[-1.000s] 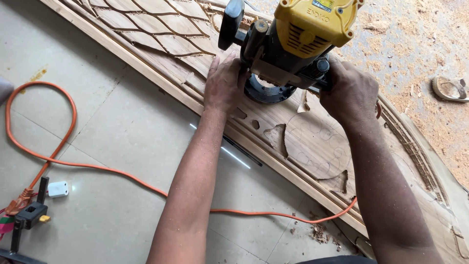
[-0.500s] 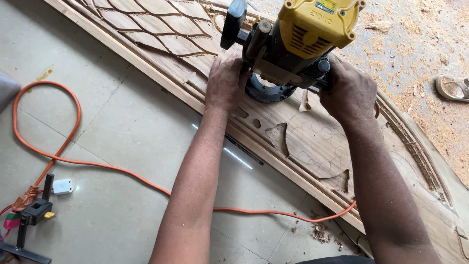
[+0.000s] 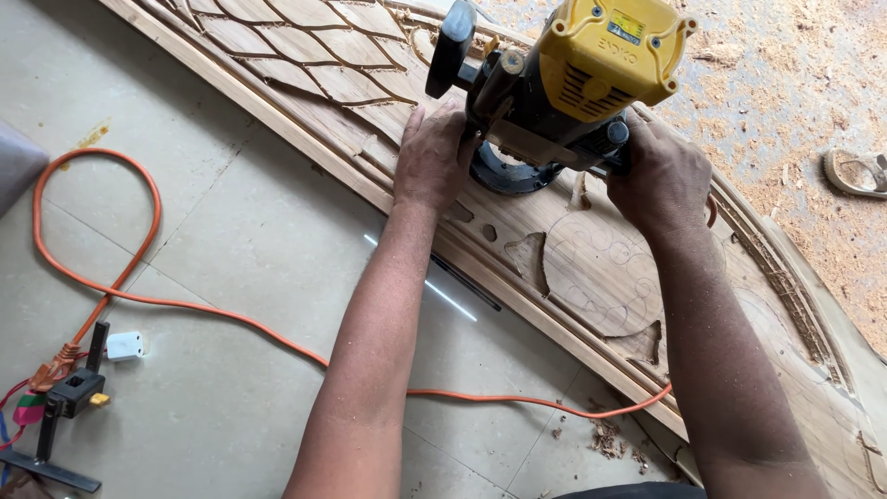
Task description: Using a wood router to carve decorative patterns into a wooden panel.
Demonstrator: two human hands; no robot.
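Pale tiled floor [image 3: 231,240] under carved wooden panel [image 3: 601,268], sawdust [image 3: 785,102] beyond.

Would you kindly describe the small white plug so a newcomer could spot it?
Follow the orange cable left across the pale floor to its tied end. The white plug lies there beside a black clamp, the only small white block.

- Orange power cord [image 3: 139,185] looping over the tiled floor [image 3: 231,277], well left of the grips.
- Small white plug adapter [image 3: 123,346] near it.
- Sandal [image 3: 855,173] on sawdust [image 3: 785,92], far right.
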